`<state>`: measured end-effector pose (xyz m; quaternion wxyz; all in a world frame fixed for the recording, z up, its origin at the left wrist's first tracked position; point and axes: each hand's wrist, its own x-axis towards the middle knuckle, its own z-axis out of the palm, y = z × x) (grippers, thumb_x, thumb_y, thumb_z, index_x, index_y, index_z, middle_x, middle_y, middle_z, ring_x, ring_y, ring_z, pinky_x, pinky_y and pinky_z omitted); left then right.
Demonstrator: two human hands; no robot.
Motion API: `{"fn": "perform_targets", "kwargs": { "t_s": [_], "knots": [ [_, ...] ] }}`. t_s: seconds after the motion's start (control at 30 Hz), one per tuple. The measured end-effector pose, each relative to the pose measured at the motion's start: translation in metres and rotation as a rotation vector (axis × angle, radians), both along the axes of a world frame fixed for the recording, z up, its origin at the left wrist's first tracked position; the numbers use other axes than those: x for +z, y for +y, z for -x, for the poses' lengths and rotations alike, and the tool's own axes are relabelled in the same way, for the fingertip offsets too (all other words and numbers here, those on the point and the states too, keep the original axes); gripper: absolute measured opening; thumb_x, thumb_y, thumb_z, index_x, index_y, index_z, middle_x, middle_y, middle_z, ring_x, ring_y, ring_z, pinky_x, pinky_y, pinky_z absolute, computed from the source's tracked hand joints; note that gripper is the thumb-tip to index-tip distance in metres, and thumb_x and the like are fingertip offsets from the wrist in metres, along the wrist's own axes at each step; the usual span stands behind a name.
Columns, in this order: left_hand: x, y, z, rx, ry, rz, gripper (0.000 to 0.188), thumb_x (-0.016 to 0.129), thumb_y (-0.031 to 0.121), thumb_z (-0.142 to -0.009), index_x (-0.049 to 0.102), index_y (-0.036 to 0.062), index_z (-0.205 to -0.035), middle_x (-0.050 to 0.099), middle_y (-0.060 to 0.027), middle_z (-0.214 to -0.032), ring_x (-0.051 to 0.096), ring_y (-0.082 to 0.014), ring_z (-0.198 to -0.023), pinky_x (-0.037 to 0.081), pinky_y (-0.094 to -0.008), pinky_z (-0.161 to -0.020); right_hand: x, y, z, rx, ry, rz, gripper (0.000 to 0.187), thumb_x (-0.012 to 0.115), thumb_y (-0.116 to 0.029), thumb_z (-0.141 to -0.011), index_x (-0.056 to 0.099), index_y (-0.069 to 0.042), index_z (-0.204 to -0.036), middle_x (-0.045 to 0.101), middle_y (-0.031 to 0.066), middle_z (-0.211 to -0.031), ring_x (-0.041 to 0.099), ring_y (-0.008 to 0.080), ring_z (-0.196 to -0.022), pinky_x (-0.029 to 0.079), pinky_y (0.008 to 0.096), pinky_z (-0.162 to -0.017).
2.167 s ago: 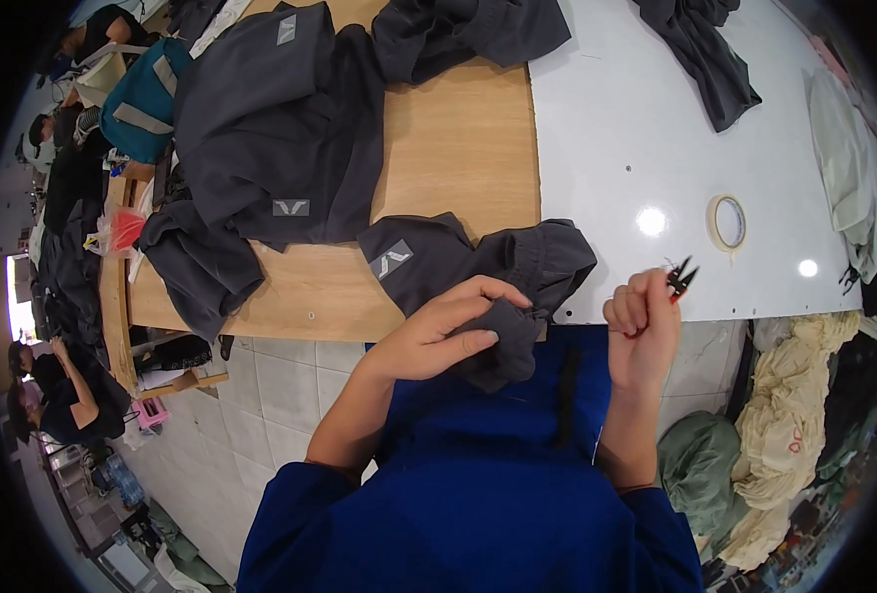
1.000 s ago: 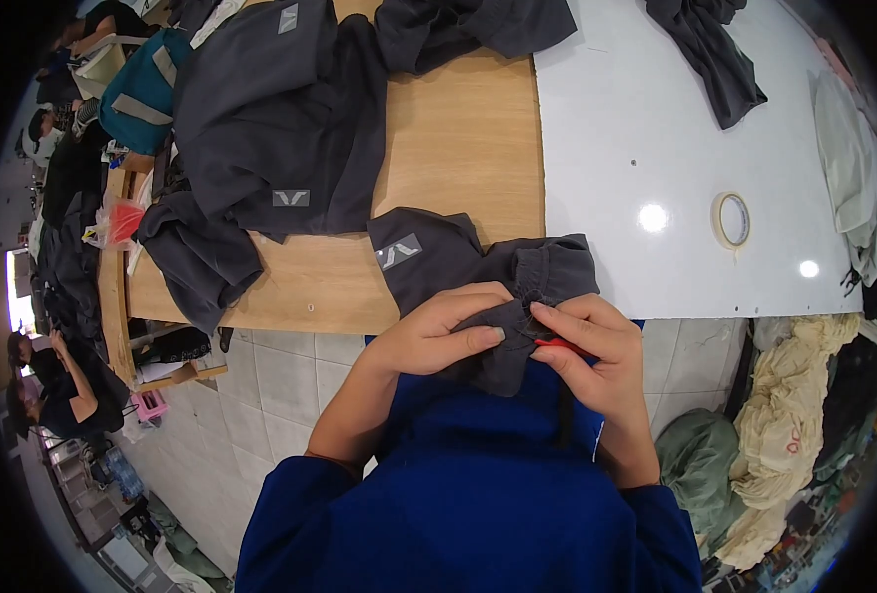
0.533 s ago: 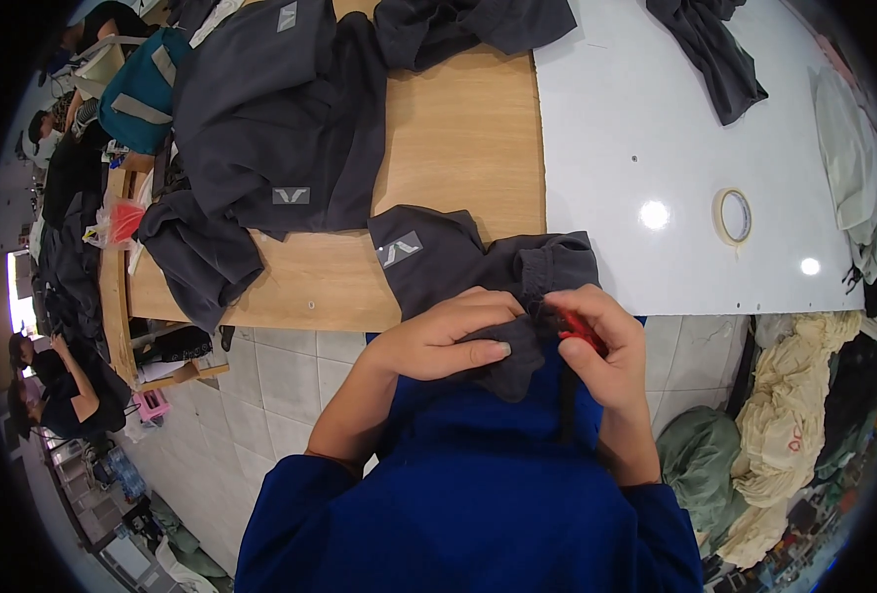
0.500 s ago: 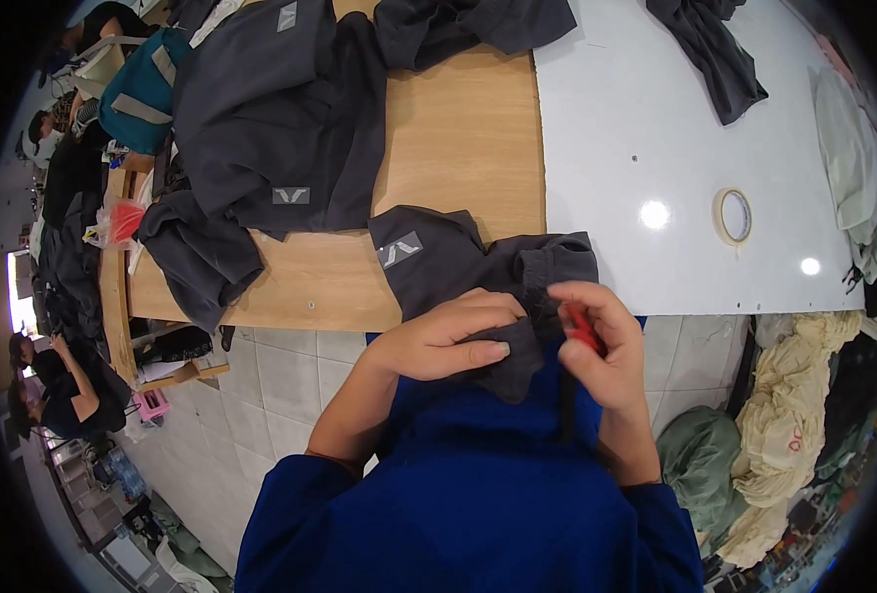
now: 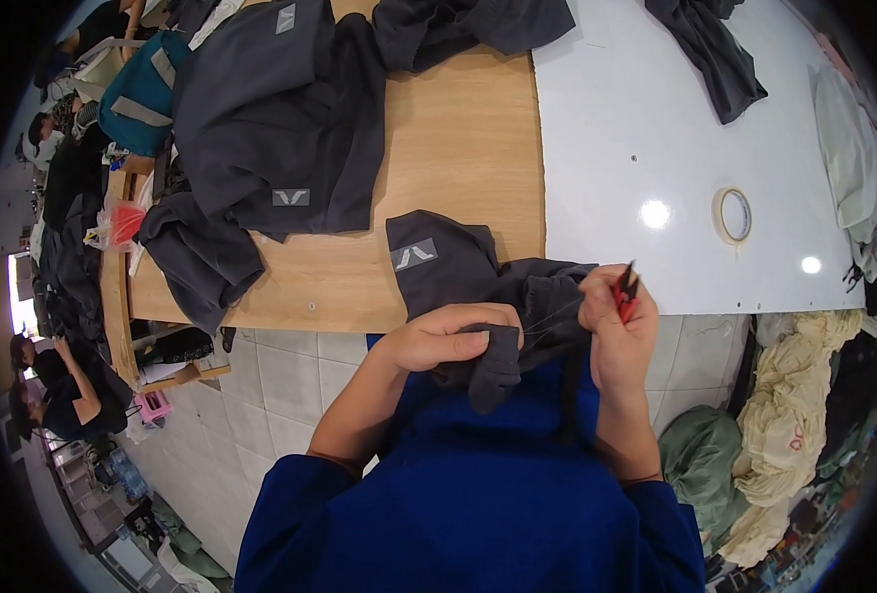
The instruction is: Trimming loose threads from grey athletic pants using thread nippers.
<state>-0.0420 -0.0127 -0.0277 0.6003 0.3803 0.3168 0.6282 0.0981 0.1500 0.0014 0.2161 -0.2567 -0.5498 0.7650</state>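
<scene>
A dark grey garment (image 5: 448, 275) with a light patch lies over the table's near edge and hangs toward my body. My left hand (image 5: 436, 338) is closed on it, thumb on top of a folded end. Held in my right hand (image 5: 618, 331) are red-handled thread snips (image 5: 627, 298), their dark blades pointing up and away from the cloth. Thin loose threads (image 5: 554, 323) stretch between the garment and the fingertips of my right hand. The left fingers under the fold are partly hidden.
More dark grey garments (image 5: 270, 119) lie piled at the left and far side of the wooden table (image 5: 468, 128). A tape roll (image 5: 732, 215) rests on the white tabletop (image 5: 616, 198). Cream fabric bundles (image 5: 794, 425) stand at the right. Other people sit at the far left.
My right hand has moved right and slightly up, drawing threads out from the cloth; the snips now point upward. My left hand has turned the folded end, and the patched part has shifted right.
</scene>
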Motion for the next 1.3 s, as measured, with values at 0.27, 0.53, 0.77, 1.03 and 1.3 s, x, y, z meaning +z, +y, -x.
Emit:
{"fn": "perform_targets", "kwargs": {
  "t_s": [0.27,0.53,0.77,1.03,1.3],
  "knots": [
    [-0.006,-0.004,0.005,0.018,-0.073,-0.013,0.037,0.046,0.031,-0.095,0.055,-0.0047,-0.098,0.052,-0.0090,-0.102,0.049,-0.0174,-0.094,0.037,-0.0285,-0.085,-0.003,0.028,-0.023,-0.171,0.265,0.183,0.010,0.052,-0.015,-0.094,0.049,-0.006,-0.090,0.040,-0.0024,-0.069,0.031,0.0041,-0.053,0.024,0.0209,-0.047],
    [0.001,0.002,0.004,0.073,0.010,0.036,0.033,0.045,0.025,-0.095,0.053,-0.0057,-0.105,0.051,-0.0091,-0.104,0.048,-0.0177,-0.095,0.037,-0.0282,-0.086,0.014,-0.005,-0.025,0.359,-0.012,-0.108,0.029,0.062,0.002,-0.080,0.056,0.000,-0.108,0.061,0.0053,-0.086,0.057,0.0082,-0.073,0.044,0.0185,-0.068],
    [0.006,0.002,0.000,0.099,0.166,0.056,0.031,0.046,0.022,-0.095,0.053,-0.0051,-0.108,0.050,-0.0077,-0.103,0.046,-0.0168,-0.094,0.037,-0.0273,-0.084,0.026,-0.006,-0.014,0.300,-0.029,-0.647,0.023,0.073,-0.004,-0.073,0.063,0.001,-0.094,0.063,0.0101,-0.074,0.062,0.0159,-0.059,0.047,0.0221,-0.054],
    [0.007,0.003,-0.002,0.100,0.214,0.022,0.029,0.048,0.022,-0.094,0.053,-0.0039,-0.106,0.049,-0.0074,-0.103,0.046,-0.0165,-0.093,0.038,-0.0271,-0.082,0.023,-0.011,-0.010,0.203,0.058,-0.807,0.025,0.076,-0.007,-0.070,0.065,0.000,-0.092,0.061,0.0084,-0.067,0.060,0.0169,-0.054,0.044,0.0226,-0.049],
    [0.008,0.005,-0.003,0.112,0.203,0.009,0.028,0.049,0.020,-0.094,0.054,-0.0039,-0.107,0.049,-0.0071,-0.101,0.047,-0.0164,-0.092,0.038,-0.0272,-0.081,0.017,-0.012,-0.007,0.122,0.123,-0.929,0.024,0.077,-0.008,-0.066,0.068,-0.002,-0.088,0.062,0.0075,-0.067,0.058,0.0189,-0.052,0.044,0.0251,-0.047]
  ]
}}
